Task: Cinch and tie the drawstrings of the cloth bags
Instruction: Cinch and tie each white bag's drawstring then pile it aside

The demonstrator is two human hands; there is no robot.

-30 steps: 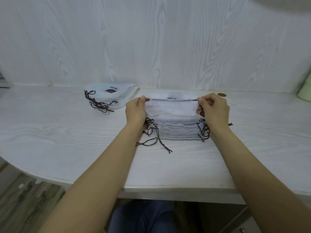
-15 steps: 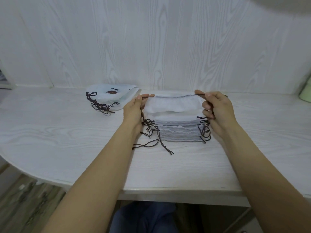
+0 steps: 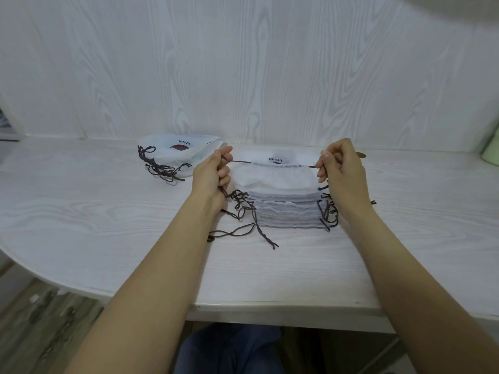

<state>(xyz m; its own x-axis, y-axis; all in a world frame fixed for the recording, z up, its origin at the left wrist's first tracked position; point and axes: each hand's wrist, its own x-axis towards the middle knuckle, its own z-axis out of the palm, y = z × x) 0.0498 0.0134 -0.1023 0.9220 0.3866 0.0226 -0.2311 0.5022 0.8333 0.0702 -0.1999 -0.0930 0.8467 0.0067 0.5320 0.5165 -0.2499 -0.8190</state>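
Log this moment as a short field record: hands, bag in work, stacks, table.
left hand: pinching the dark drawstring at the top bag's left end
right hand: pinching the drawstring at the right end
top bag: white cloth, mouth gathering, cord taut between the hands
stack beneath: flat bags, loose cords trailing on both sides
second pile: white bags at back left, cords bunched on its left
table: white woodgrain

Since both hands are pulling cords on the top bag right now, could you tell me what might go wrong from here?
The left hand and right hand stretch the drawstring taut; uneven pulling could bunch the top bag crookedly. Loose cords beside the stack might snag.
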